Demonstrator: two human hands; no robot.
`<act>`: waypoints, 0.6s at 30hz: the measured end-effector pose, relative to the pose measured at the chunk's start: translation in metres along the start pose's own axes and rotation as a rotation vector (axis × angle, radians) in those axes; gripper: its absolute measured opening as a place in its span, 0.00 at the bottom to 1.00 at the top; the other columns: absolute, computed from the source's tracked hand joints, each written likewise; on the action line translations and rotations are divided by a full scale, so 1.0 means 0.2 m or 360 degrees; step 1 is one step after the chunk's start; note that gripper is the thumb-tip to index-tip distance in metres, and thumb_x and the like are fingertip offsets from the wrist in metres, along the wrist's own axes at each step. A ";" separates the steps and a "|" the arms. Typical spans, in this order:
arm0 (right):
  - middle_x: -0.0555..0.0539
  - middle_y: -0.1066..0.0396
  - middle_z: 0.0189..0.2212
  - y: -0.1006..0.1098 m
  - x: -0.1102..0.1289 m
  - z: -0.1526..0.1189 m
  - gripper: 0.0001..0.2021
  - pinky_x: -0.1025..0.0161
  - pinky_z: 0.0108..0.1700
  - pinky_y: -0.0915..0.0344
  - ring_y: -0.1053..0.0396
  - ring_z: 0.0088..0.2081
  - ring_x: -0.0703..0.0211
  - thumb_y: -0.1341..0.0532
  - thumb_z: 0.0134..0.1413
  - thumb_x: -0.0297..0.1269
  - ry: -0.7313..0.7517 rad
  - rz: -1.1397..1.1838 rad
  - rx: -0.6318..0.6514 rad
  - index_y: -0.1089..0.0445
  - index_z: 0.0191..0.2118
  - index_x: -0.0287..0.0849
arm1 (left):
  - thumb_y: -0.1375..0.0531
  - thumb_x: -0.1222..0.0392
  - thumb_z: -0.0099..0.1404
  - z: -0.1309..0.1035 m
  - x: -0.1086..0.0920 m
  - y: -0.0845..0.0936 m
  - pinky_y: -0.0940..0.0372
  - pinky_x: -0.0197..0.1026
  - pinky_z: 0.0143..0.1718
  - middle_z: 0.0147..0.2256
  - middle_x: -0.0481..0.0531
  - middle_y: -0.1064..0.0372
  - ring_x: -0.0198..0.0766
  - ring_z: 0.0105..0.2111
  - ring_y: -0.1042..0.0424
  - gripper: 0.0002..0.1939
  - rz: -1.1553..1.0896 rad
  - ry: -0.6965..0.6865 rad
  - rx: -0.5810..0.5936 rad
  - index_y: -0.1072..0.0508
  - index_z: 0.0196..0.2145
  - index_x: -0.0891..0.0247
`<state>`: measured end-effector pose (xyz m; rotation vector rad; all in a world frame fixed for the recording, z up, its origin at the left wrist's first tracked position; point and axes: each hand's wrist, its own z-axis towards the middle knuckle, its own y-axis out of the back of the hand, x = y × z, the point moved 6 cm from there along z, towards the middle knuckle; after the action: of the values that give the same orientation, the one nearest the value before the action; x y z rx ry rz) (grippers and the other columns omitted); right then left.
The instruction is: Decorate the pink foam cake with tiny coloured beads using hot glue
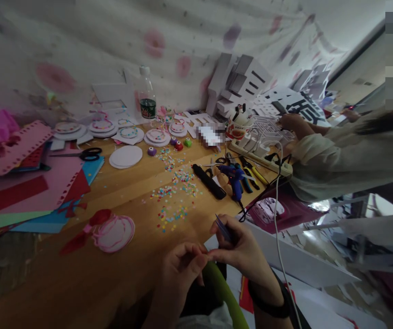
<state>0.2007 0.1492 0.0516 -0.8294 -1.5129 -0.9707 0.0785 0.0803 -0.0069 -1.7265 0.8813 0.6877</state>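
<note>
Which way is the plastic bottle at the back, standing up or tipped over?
The bottle stands upright: its pale cap is at the top, with the dark label below.

Hands (237,246) bare — 1 black band (276,311), right wrist (267,281).

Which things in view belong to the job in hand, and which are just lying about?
Likely in the job:
- dark pointed tool in the right hand
- anything in the left hand, too small to tell
- perhaps the loose colourful bits

Apparently lying about:
- blue glue gun
- black-handled scissors
- drink bottle
- coloured sheets
</note>
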 end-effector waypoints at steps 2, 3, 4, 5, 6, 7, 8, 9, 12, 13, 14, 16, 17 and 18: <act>0.61 0.49 0.19 -0.01 -0.02 0.00 0.27 0.67 0.21 0.59 0.56 0.21 0.70 0.20 0.32 0.49 -0.0049 0.0063 0.0045 0.33 0.32 0.43 | 0.28 0.43 0.51 -0.01 0.00 0.00 0.38 0.30 0.18 0.29 0.49 0.30 0.24 0.18 0.39 0.22 -0.0022 -0.0003 0.0014 0.26 0.23 0.65; 0.61 0.50 0.19 -0.01 -0.03 0.00 0.27 0.67 0.21 0.60 0.57 0.21 0.70 0.20 0.31 0.48 -0.0071 0.0095 0.0075 0.33 0.32 0.43 | 0.28 0.44 0.52 -0.02 0.00 0.00 0.38 0.29 0.18 0.28 0.48 0.30 0.24 0.18 0.39 0.21 -0.0033 -0.0008 0.0018 0.26 0.24 0.65; 0.62 0.50 0.19 -0.02 -0.05 0.00 0.27 0.67 0.21 0.60 0.57 0.21 0.70 0.20 0.31 0.48 -0.0089 0.0127 0.0105 0.33 0.33 0.43 | 0.28 0.45 0.52 -0.03 0.00 0.00 0.38 0.29 0.18 0.28 0.48 0.30 0.23 0.18 0.39 0.20 -0.0043 -0.0010 0.0025 0.27 0.24 0.65; 0.62 0.50 0.19 -0.02 -0.06 0.01 0.28 0.67 0.21 0.61 0.58 0.21 0.70 0.19 0.30 0.47 -0.0102 0.0156 0.0132 0.33 0.33 0.43 | 0.28 0.45 0.53 -0.03 0.01 0.01 0.38 0.28 0.18 0.28 0.48 0.30 0.23 0.18 0.39 0.20 -0.0053 -0.0006 0.0037 0.27 0.24 0.65; 0.62 0.51 0.19 -0.03 -0.07 0.01 0.28 0.67 0.21 0.61 0.58 0.21 0.70 0.19 0.30 0.46 -0.0116 0.0179 0.0152 0.33 0.33 0.43 | 0.28 0.45 0.53 -0.03 0.02 0.01 0.38 0.28 0.18 0.28 0.47 0.31 0.23 0.18 0.39 0.20 -0.0062 0.0007 0.0051 0.27 0.24 0.65; 0.62 0.50 0.19 -0.03 -0.08 0.02 0.28 0.67 0.21 0.61 0.58 0.21 0.70 0.19 0.30 0.45 -0.0128 0.0195 0.0165 0.33 0.33 0.43 | 0.29 0.44 0.53 -0.03 0.03 0.01 0.38 0.28 0.18 0.27 0.47 0.31 0.23 0.17 0.39 0.20 -0.0071 0.0023 0.0065 0.27 0.24 0.65; 0.62 0.50 0.19 -0.03 -0.09 0.02 0.27 0.67 0.21 0.61 0.58 0.21 0.71 0.19 0.30 0.45 -0.0133 0.0205 0.0171 0.33 0.33 0.43 | 0.29 0.44 0.53 -0.03 0.03 0.02 0.38 0.29 0.17 0.27 0.47 0.32 0.23 0.17 0.39 0.21 -0.0077 0.0038 0.0068 0.27 0.24 0.65; 0.62 0.49 0.19 -0.04 -0.10 0.03 0.27 0.67 0.21 0.61 0.57 0.21 0.71 0.19 0.30 0.44 -0.0136 0.0215 0.0176 0.33 0.33 0.43 | 0.29 0.43 0.53 -0.03 0.04 0.02 0.37 0.29 0.17 0.28 0.47 0.32 0.22 0.17 0.40 0.21 -0.0074 0.0051 0.0077 0.27 0.24 0.65; 0.61 0.48 0.20 -0.06 -0.13 0.05 0.28 0.67 0.21 0.60 0.56 0.21 0.71 0.19 0.28 0.45 -0.0178 0.0238 0.0217 0.33 0.33 0.42 | 0.29 0.44 0.53 -0.04 0.03 0.03 0.37 0.29 0.17 0.29 0.47 0.33 0.23 0.18 0.40 0.21 -0.0039 0.0028 0.0022 0.26 0.25 0.65; 0.61 0.48 0.21 -0.07 -0.14 0.06 0.29 0.67 0.21 0.60 0.56 0.21 0.71 0.19 0.26 0.46 -0.0207 0.0244 0.0239 0.32 0.33 0.42 | 0.29 0.44 0.52 -0.04 0.02 0.04 0.37 0.29 0.17 0.30 0.47 0.34 0.23 0.19 0.40 0.21 -0.0029 0.0009 -0.0021 0.27 0.24 0.65; 0.61 0.47 0.21 -0.08 -0.15 0.06 0.30 0.68 0.21 0.59 0.55 0.22 0.71 0.19 0.24 0.46 -0.0241 0.0247 0.0262 0.32 0.33 0.42 | 0.28 0.44 0.51 -0.05 0.01 0.04 0.37 0.29 0.17 0.30 0.47 0.35 0.24 0.19 0.40 0.21 -0.0020 -0.0006 -0.0066 0.27 0.23 0.65; 0.60 0.46 0.22 -0.11 -0.17 0.08 0.30 0.68 0.22 0.58 0.54 0.22 0.71 0.18 0.22 0.46 -0.0300 0.0251 0.0312 0.31 0.33 0.41 | 0.28 0.42 0.50 -0.06 -0.01 0.05 0.37 0.30 0.17 0.29 0.47 0.35 0.25 0.20 0.40 0.22 -0.0021 -0.0004 -0.0129 0.27 0.22 0.65; 0.60 0.45 0.22 -0.11 -0.17 0.09 0.30 0.68 0.22 0.58 0.54 0.22 0.71 0.18 0.22 0.46 -0.0313 0.0271 0.0319 0.31 0.33 0.41 | 0.28 0.42 0.49 -0.06 -0.02 0.05 0.37 0.30 0.18 0.29 0.47 0.34 0.25 0.20 0.40 0.23 -0.0031 0.0013 -0.0134 0.28 0.22 0.64; 0.60 0.46 0.22 -0.12 -0.17 0.10 0.30 0.68 0.22 0.58 0.54 0.22 0.71 0.18 0.23 0.47 -0.0319 0.0302 0.0306 0.31 0.32 0.41 | 0.28 0.41 0.49 -0.07 -0.02 0.06 0.37 0.31 0.18 0.28 0.47 0.34 0.25 0.19 0.40 0.23 -0.0048 0.0028 -0.0141 0.28 0.22 0.64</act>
<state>0.1768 0.1573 0.0129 -0.9323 -1.6353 -0.6066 0.0667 0.0661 -0.0053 -1.8237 0.8461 0.7018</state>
